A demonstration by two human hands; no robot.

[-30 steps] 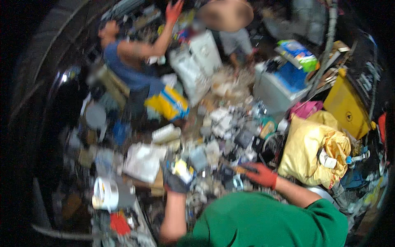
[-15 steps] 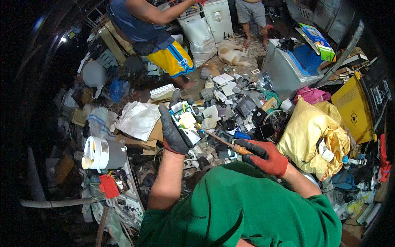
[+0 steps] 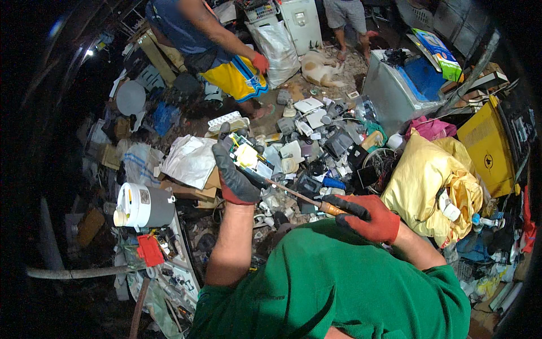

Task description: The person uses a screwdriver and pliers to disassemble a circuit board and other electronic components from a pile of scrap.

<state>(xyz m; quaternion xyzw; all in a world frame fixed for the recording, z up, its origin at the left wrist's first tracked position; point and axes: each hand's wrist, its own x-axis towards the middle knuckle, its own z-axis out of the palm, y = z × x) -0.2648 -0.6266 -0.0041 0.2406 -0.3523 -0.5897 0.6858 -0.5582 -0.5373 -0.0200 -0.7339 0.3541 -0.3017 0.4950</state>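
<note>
In my left hand (image 3: 236, 182), gloved in black and red, is a circuit board (image 3: 247, 157) with a yellow block and green and white parts. Its lower end looks dark, like part of a casing. My right hand (image 3: 372, 219), in a matching glove, is closed around the orange-brown handle of a screwdriver (image 3: 298, 195). The long, rusty-looking shaft points left, with its tip close to the board's lower right edge. Whether the tip touches the board I cannot tell. Both hands are above a heap of electronic scrap (image 3: 339, 141).
A white-and-grey jug (image 3: 155, 206) stands at the left, above a red piece (image 3: 149, 250). Yellow sacking (image 3: 418, 175) lies right, beside a yellow panel (image 3: 486, 148). Beyond are a metal cabinet (image 3: 389, 96), a lying dog (image 3: 320, 70), a white sack (image 3: 276, 53) and two people.
My left hand has tilted the board, and the screwdriver tip has gone from the board's face to its lower edge. A co-worker's red-gloved hand has come down beside their yellow shorts.
</note>
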